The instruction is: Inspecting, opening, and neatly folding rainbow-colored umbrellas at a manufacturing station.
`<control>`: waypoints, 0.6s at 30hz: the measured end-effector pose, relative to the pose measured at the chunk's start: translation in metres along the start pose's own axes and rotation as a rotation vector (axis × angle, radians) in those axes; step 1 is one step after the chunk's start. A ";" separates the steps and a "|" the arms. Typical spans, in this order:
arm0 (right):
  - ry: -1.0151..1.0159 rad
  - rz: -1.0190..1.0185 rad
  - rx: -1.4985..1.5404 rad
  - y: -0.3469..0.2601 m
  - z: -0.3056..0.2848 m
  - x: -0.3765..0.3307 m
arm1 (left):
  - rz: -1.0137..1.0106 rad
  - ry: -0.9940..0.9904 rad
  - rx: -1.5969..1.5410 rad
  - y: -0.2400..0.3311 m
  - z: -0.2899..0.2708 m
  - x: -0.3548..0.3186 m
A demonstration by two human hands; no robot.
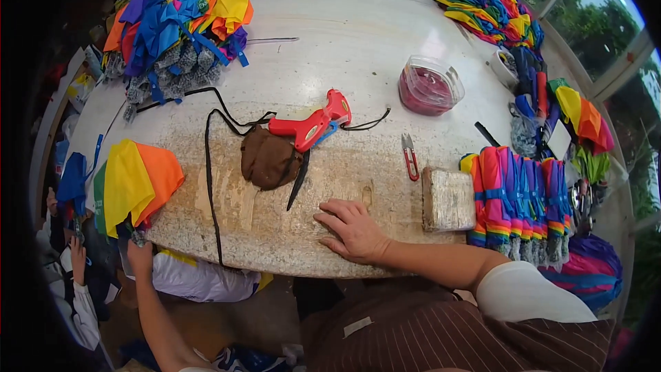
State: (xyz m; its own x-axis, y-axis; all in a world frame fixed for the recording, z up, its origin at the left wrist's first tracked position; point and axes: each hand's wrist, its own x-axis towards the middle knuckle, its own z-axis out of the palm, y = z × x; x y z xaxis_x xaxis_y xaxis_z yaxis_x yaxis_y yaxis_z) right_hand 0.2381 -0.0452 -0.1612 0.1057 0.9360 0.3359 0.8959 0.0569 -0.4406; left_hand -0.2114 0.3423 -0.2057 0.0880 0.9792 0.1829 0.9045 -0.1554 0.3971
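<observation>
My left hand is closed around the lower end of a small folding umbrella. Its loose yellow, orange and green canopy stands above the hand, at the table's left edge. Palm down on the worn table top, near the front edge, my right hand lies with its fingers spread and holds nothing. Beyond it is a red hot glue gun, leaning on a brown cloth bundle. Red-handled thread snips lie farther right, close to a block wrapped in clear tape.
A black cord runs across the table from the glue gun. Rolled rainbow umbrellas line up at right; a heap of umbrellas fills the far left. A clear tub holds something dark red. Another person's hand is at far left.
</observation>
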 end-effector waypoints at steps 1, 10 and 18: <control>0.004 0.011 -0.010 0.003 0.001 -0.002 | -0.094 -0.085 -0.120 0.034 -0.006 -0.009; -0.030 0.253 0.429 0.014 -0.011 -0.010 | 0.141 -0.481 -0.414 0.262 -0.117 -0.188; 0.174 0.319 2.188 -0.029 -0.080 -0.003 | 0.640 -0.449 -0.256 0.329 -0.090 -0.326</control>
State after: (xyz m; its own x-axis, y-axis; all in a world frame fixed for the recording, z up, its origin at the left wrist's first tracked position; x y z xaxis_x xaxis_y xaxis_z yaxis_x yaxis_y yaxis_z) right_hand 0.2462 -0.0769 -0.0831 0.2438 0.9666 0.0786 -0.8776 0.2544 -0.4063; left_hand 0.0199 -0.0402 -0.0542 0.7621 0.6414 0.0883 0.5043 -0.6735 0.5405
